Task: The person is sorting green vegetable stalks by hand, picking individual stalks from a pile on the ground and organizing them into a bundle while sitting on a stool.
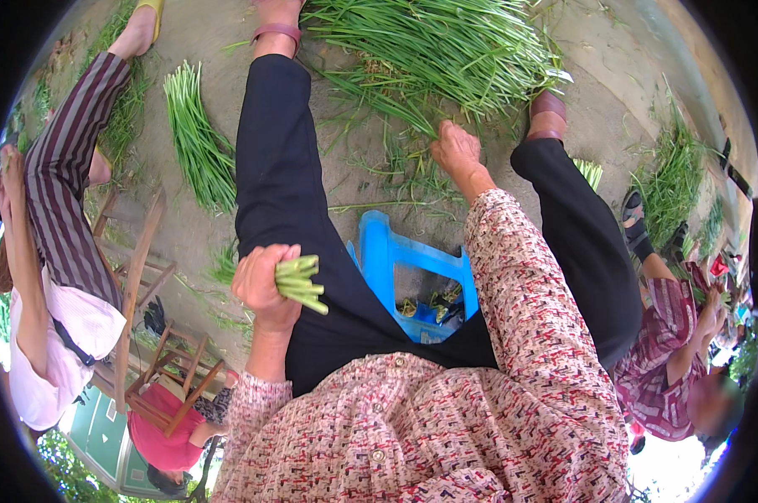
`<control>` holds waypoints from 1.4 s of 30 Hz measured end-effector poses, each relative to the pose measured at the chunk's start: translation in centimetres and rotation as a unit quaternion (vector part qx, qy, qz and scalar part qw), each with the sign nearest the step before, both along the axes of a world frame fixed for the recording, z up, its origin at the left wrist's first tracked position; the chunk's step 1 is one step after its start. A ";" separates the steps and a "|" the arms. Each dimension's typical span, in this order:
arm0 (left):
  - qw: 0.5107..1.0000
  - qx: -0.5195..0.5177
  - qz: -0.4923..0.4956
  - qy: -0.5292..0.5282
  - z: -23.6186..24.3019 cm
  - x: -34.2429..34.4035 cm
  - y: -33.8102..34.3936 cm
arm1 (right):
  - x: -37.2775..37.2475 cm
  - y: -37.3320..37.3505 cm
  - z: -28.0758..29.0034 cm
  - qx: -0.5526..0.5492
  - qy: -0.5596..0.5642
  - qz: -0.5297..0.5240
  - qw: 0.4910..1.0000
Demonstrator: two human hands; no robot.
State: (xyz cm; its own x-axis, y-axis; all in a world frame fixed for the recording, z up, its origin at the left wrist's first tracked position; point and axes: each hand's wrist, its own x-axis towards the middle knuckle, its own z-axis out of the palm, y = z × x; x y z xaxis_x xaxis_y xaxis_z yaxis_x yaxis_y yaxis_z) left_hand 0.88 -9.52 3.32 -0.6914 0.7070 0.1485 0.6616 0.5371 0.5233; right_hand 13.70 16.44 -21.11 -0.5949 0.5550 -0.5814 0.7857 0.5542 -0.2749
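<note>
My left hand (pixel 266 281) is clenched round a small bunch of green stalks (pixel 299 283), held over my left leg (pixel 274 151), pale cut ends poking out to the right. My right hand (pixel 460 152) reaches forward, fingers pinched on a few trailing stalks (pixel 404 111) at the near edge of the big pile (pixel 429 50) on the ground (pixel 211 42). I judge the work to be well short of finished: this handful looks part-gathered, and the pile ahead is large, so plenty of sorting seems left to do. What looks done is one neat bunch (pixel 199 138) lying just beyond my left leg, its stalks lined up side by side. Another green bunch (pixel 590 172) shows past my right leg (pixel 563 210), but the leg may cover much of it, so I cannot say whether it is complete. Loose scraps (pixel 395 168) lie scattered between the pile and the blue stool (pixel 379 251), and a tangled heap (pixel 676 184) sits off to the right, to my eye cast-off blades
</note>
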 end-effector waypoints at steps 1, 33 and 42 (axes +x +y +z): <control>1.000 0.000 0.007 -0.014 0.0 0.2 -0.2 | -0.1 -0.3 1.0 -0.041 -0.013 -0.041 0.998; 0.945 0.280 -0.136 -0.100 12.5 10.5 -1.0 | 12.4 -10.9 36.2 -0.449 0.542 -0.255 0.663; 0.960 0.156 -0.215 0.083 14.8 12.2 0.7 | 13.4 -12.0 40.7 -0.375 0.478 -0.148 0.781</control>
